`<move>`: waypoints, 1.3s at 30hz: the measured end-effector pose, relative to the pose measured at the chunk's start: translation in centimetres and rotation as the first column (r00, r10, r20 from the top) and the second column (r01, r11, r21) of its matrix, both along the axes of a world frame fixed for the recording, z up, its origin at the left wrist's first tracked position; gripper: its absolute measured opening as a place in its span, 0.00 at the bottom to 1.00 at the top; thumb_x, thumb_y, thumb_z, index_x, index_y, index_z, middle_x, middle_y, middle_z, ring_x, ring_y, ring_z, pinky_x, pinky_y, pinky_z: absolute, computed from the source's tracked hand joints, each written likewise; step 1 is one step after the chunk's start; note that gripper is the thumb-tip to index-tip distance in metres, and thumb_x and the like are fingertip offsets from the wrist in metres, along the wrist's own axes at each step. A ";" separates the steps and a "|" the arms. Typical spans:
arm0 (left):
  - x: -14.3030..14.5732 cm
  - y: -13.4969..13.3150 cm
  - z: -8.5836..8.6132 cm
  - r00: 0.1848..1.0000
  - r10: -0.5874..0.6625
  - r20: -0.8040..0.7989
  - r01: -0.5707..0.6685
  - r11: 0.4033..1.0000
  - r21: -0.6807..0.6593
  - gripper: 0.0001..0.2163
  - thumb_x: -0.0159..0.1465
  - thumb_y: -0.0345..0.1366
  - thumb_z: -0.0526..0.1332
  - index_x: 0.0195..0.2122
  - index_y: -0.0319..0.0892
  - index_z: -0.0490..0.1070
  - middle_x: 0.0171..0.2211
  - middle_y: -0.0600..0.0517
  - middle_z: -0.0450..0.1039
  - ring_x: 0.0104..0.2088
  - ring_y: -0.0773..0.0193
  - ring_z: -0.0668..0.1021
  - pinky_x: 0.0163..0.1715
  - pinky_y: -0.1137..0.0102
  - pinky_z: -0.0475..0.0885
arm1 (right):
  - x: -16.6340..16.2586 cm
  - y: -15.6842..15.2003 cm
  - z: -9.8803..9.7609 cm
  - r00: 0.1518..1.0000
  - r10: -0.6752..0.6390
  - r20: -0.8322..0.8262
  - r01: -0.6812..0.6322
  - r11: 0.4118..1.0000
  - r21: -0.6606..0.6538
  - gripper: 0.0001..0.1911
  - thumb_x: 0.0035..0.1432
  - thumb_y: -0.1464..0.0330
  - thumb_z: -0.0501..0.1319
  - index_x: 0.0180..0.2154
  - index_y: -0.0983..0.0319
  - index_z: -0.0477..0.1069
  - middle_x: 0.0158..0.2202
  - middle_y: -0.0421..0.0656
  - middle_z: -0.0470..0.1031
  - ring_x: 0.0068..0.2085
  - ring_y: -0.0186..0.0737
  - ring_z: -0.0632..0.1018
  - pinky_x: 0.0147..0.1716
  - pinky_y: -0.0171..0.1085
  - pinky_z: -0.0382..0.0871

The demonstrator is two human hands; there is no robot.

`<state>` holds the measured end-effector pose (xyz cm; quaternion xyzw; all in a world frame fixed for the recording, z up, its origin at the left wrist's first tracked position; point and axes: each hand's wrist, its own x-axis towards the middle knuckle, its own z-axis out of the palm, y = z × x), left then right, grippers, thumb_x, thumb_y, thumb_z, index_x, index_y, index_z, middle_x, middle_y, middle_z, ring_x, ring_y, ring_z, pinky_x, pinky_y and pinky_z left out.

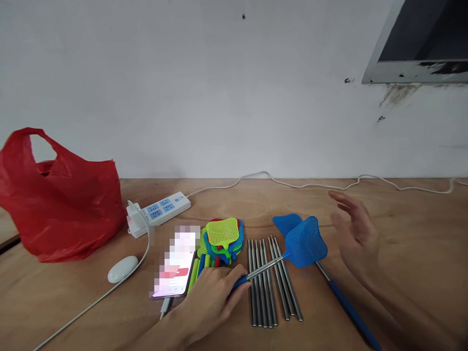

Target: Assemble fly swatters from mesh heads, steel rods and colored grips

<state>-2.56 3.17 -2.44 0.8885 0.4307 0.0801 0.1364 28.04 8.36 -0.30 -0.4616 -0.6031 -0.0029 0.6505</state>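
Note:
My left hand (215, 297) is closed around the blue handle of a fly swatter (306, 243), whose mesh head and metal shaft extend to the right above the table. My right hand (356, 234) is raised to the right of that head, fingers apart and slightly blurred, holding nothing. Beneath the held swatter lies a second blue swatter (353, 309), its head partly covered. Several metal rods (261, 292) rest side by side under the held shaft. Behind my left hand are stacked swatter heads (222, 233) in yellow-green, red, blue and green, and coloured handle grips (197, 270), partly hidden by the hand.
A lit phone (177, 273) with a cable plugged in sits left of the grips. Farther left are a white oval device (123, 269), a power strip (168, 207) and a red plastic bag (69, 204). A white cord (303, 186) runs along the wall on the wooden table (413, 234).

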 end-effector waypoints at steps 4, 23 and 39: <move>0.2 -0.1 0.9 0.996 -0.049 -0.074 0.048 0.999 -0.014 0.11 0.76 0.38 0.46 0.43 0.44 0.67 0.35 0.50 0.78 0.34 0.53 0.80 0.30 0.66 0.65 | -1.6 -2.2 1.6 0.710 0.162 0.685 -0.187 0.982 -0.038 0.18 0.62 0.72 0.60 0.53 0.56 0.72 0.52 0.47 0.77 0.55 0.54 0.74 0.56 0.55 0.65; 1.8 -0.9 2.7 0.940 -0.121 -0.320 0.140 0.989 0.037 0.10 0.76 0.35 0.47 0.44 0.42 0.67 0.30 0.47 0.78 0.26 0.51 0.80 0.24 0.67 0.66 | -4.8 -3.2 -0.2 0.131 0.306 0.943 -0.282 0.923 -0.260 0.10 0.66 0.71 0.60 0.31 0.63 0.74 0.29 0.43 0.78 0.35 0.45 0.74 0.40 0.44 0.64; -1.8 -1.3 2.8 0.979 -0.102 -0.177 0.111 0.993 0.042 0.14 0.76 0.38 0.44 0.41 0.44 0.67 0.29 0.49 0.77 0.27 0.53 0.80 0.23 0.68 0.64 | -1.6 -4.4 0.2 0.361 0.409 0.838 -0.160 0.912 -0.377 0.07 0.64 0.75 0.57 0.34 0.60 0.70 0.36 0.44 0.77 0.44 0.49 0.73 0.47 0.49 0.64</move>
